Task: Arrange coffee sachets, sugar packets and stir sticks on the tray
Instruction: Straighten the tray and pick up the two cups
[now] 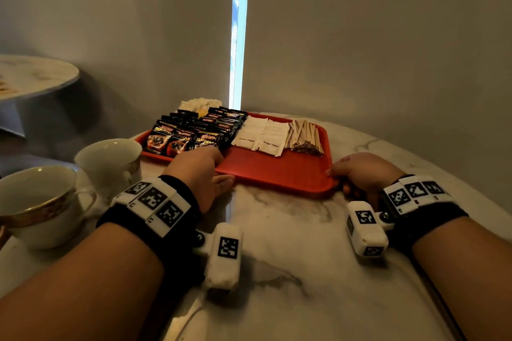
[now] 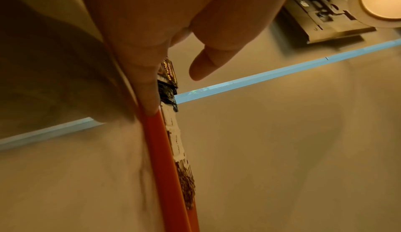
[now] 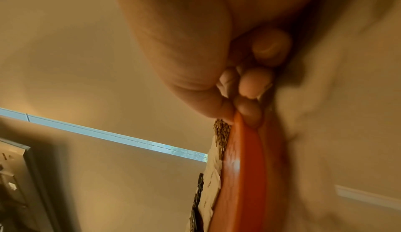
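On my head feed the red tray [image 1: 277, 171] sits on the marble desk [image 1: 291, 257], at about 12 o'clock from where my wrists rest. On it, the black coffee sachets [image 1: 194, 133] lie in overlapping rows over the 9 o'clock side. Just beside them toward 3 o'clock lie the white brown-sugar packets [image 1: 260, 134]. The bundle of wooden stir sticks [image 1: 304, 135] lies past those at the tray's 3 o'clock end, touching the packets' edge. A further heap of white packets [image 1: 194, 104] shows at 11 o'clock behind the sachets; I cannot tell whether it is on the tray.

My left hand [image 1: 199, 171] holds the tray's near rim at about 7 o'clock. The thumb lies along the rim's outer edge while the fingers reach over onto the tray by the front sachets. On the left wrist feed one finger [image 2: 201, 65] stands off the rim, relaxed, and the thumb [image 2: 143, 81] presses along the orange-red edge.

My right hand [image 1: 363, 171] grips the tray's near corner at 5 o'clock. The right wrist feed shows its fingertips [image 3: 249, 110] curled under the rim and the thumb on top, pinching it.

Out at 9 o'clock, off the tray, stand two white gold-rimmed cups [image 1: 108, 158]. A round marble side table [image 1: 36, 75] sits farther off at 10 o'clock.
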`<state>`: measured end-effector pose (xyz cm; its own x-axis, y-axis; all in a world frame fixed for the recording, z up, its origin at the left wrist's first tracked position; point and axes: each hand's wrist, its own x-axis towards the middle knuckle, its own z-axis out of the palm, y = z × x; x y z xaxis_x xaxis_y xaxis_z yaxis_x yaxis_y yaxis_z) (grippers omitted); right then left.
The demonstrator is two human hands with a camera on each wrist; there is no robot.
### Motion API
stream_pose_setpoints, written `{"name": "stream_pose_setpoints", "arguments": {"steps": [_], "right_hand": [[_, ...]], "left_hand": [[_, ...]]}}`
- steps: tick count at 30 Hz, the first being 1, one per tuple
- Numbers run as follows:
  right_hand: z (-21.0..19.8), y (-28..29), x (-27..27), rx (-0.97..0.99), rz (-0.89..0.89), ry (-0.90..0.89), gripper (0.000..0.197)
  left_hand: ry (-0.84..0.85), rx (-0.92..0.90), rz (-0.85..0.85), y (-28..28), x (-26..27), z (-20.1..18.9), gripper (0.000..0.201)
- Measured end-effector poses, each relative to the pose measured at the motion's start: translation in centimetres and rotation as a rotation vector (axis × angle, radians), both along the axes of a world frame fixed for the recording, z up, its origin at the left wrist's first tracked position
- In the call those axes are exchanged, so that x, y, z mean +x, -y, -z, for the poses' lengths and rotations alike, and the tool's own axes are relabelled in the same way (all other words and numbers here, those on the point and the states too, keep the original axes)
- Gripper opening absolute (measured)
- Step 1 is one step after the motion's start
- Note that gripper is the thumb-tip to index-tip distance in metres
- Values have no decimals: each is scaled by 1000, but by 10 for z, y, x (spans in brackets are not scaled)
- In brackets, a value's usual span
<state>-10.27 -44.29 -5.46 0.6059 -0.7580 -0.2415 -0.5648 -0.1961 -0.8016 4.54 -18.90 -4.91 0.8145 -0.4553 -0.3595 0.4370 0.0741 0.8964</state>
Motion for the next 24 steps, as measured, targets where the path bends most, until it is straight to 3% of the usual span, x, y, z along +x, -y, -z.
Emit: {"name": "stream_pose_setpoints", "arguments": {"steps": [4, 10, 14, 19, 24], "right_hand": [[1, 0, 5, 42, 30, 60, 23], [-1, -10, 12, 85, 3, 117, 17], [-1, -14, 9, 85, -16, 136, 8], [1, -13, 12, 52, 4, 140, 10], [3, -13, 13, 53, 10, 147, 7]], "left_hand": [[-80, -5, -13, 1, 13, -2, 19], [-97, -28, -11, 3, 18, -3, 1], [-89, -50, -40, 5, 22, 0, 18], [-110, -69, -32, 5, 25, 1, 10], [-95, -88, -38, 5, 25, 3, 20]]}}
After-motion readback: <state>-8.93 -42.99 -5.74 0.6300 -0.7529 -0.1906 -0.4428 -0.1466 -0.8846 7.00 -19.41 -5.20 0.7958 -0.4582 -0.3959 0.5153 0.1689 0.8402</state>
